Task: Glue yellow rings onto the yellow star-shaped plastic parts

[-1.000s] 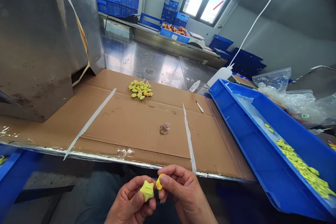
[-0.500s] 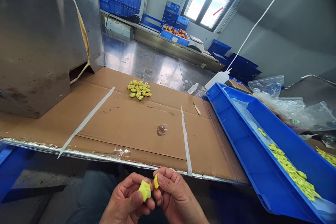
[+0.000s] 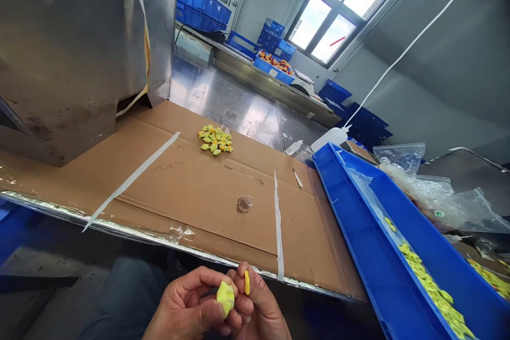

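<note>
Seen from the head camera, the person's left hand [image 3: 183, 303] curls its thumb and fingers closely around a soft yellow star-shaped piece [image 3: 225, 297], while the right hand [image 3: 255, 303] pinches a thin yellow sliver [image 3: 247, 282] narrowly between its fingertips. The two hands touch, low in the view, just below the edge of a brown cardboard sheet [image 3: 191, 207] taped with white strips. On that sheet lies a small heap of yellow-and-orange pieces [image 3: 215, 139]. To the right, a long blue plastic tray [image 3: 446, 239] holds many flat yellow pieces [image 3: 432, 297] at its near end. Beyond it are a white plastic squeeze bottle [image 3: 330, 139] and crumpled clear plastic bags [image 3: 422, 191]. A dented stainless-steel housing [image 3: 71, 53] stands at left.
</note>
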The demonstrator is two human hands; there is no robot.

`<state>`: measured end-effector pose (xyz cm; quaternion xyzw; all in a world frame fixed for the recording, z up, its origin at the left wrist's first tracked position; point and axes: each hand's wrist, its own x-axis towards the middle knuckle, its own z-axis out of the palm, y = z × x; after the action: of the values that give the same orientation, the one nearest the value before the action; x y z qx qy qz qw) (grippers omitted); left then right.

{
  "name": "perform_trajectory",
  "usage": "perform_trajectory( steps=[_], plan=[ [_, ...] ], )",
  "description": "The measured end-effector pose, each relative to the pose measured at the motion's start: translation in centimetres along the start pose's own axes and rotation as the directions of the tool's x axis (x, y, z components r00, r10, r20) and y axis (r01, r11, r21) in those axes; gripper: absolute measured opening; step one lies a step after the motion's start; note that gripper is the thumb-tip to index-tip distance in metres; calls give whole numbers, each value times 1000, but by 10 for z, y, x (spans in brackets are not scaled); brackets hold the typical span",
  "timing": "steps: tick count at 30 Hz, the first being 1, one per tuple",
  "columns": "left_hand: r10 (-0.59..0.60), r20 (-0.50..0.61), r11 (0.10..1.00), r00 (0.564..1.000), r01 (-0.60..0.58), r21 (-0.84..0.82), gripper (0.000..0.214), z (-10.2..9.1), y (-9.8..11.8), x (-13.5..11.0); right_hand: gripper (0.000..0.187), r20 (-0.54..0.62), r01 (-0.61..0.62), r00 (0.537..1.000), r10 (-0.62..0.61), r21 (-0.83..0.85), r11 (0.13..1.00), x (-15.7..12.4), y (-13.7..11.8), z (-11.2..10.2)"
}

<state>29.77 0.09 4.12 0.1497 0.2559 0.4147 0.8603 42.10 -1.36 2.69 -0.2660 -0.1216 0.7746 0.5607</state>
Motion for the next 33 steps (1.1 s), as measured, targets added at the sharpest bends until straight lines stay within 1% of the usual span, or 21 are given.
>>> perform_trajectory(
  steps=[4, 8, 14, 18, 20, 24, 30, 33],
  plan=[
    [-92, -76, 995, 993, 89, -42, 34, -7, 0, 2, 17, -127, 5, 992, -16, -92, 996, -6, -8, 4],
    [-106, -131, 990, 986, 93, -108, 35, -10, 1, 3, 14, -160, 26, 986, -51, -154, 988, -9, -12, 10],
    [-57, -155, 990, 986, 35, -137, 35, -9, 0, 3, 16, -198, 64, 974, -111, -228, 972, -7, -17, 16],
    [-54, -187, 990, 981, 28, -137, 35, -9, 1, 4, 18, -233, 145, 947, -223, -308, 940, -6, -27, 22],
    [-45, -199, 990, 979, 17, -142, 34, -9, 1, 6, 18, -241, 165, 935, -261, -355, 920, -5, -32, 25],
    [-2, -219, 991, 976, -26, -128, 33, -8, -1, 7, 19, -242, 166, 929, -280, -404, 900, -5, -36, 28],
    [71, -227, 992, 971, -93, -86, 31, -9, -4, 9, 19, -253, 161, 922, -293, -438, 885, -3, -34, 28],
    [94, -216, 989, 972, -115, -90, 32, -9, -3, 10, 20, -251, 168, 917, -311, -462, 871, -2, -36, 27]
  ],
)
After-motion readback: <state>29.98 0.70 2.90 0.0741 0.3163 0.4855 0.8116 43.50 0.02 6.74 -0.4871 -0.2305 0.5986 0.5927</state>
